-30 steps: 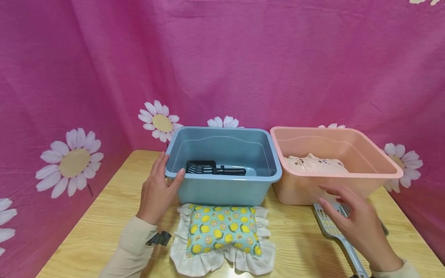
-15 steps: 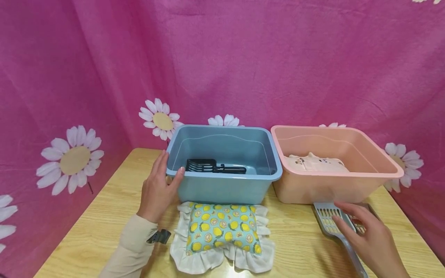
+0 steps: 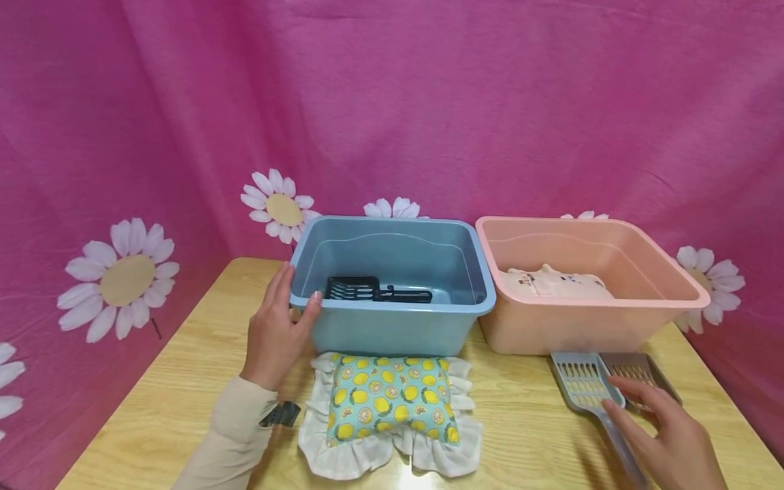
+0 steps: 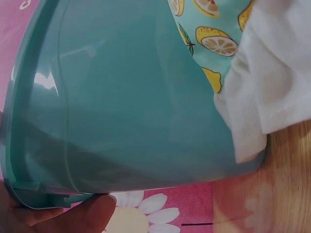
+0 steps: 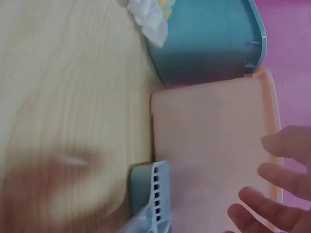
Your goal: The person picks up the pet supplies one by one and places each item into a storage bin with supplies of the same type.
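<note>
My left hand [image 3: 275, 333] holds the left front corner of the blue plastic bin [image 3: 392, 327], thumb on the front rim and fingers along the left side. A black slotted litter scoop [image 3: 380, 291] lies inside this bin. My right hand [image 3: 670, 432] hovers with parted fingers by a grey-blue litter scoop [image 3: 582, 381], holding nothing. Beside that scoop lies a brownish-grey slotted scoop [image 3: 640, 367], partly hidden by the hand. In the right wrist view, the right-hand fingers [image 5: 272, 208] stand before the pink bin [image 5: 209, 126].
A lemon-print cushion [image 3: 392, 401] with white ruffles lies before the blue bin. The pink bin stands against it on the right, with a cream patterned cloth item [image 3: 554, 282] inside. A pink daisy curtain [image 3: 392, 102] hangs behind the wooden table [image 3: 171, 395].
My right hand has moved right and down from before the pink bin, uncovering more of both scoops. The left hand has stayed at the blue bin's corner.
</note>
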`<state>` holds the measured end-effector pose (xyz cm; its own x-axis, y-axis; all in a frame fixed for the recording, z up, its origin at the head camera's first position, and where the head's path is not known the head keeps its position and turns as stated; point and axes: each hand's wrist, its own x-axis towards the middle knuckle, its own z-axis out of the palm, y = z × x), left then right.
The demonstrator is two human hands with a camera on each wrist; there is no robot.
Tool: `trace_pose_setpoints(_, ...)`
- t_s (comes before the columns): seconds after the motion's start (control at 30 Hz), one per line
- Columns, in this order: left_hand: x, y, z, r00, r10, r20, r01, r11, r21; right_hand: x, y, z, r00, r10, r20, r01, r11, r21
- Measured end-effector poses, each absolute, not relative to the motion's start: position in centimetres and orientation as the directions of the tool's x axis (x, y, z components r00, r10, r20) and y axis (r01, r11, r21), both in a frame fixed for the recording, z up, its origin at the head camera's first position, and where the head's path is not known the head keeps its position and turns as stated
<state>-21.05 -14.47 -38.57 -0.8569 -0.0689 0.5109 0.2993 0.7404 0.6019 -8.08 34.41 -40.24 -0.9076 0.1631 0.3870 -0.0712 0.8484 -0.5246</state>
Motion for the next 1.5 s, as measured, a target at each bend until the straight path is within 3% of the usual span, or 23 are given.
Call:
trace_pose_setpoints(0.3, -21.2, -14.5, -38.5, -0.867, -0.063, 0.495, 0.296, 0.734, 0.611, -7.7, 36.5, -41.7, -0.961, 0.224, 0.160, 0.120, 0.863, -0.490)
trace_pose_setpoints(0.6, -20.9, -14.5, -38.3, -0.878, -0.069, 0.473, 0.280, 0.728, 0.626, -8.2, 38.5, -43.1, -0.978, 0.174, -0.115, 0.209, 0.801, -0.561)
trace_pose_setpoints(0.93, -20.8, -14.7, -38.5, -0.867, -0.061, 0.495, 0.301, 0.728, 0.616, -8.5, 39.4, -44.7, -0.956, 0.147, -0.255, 0.280, 0.725, -0.629)
trace_pose_setpoints(1.5, -21.0, -14.5, -38.6, -0.865, -0.076, 0.496, 0.296, 0.722, 0.626, -8.8, 39.4, -45.6, -0.945, 0.132, -0.300, 0.302, 0.703, -0.643)
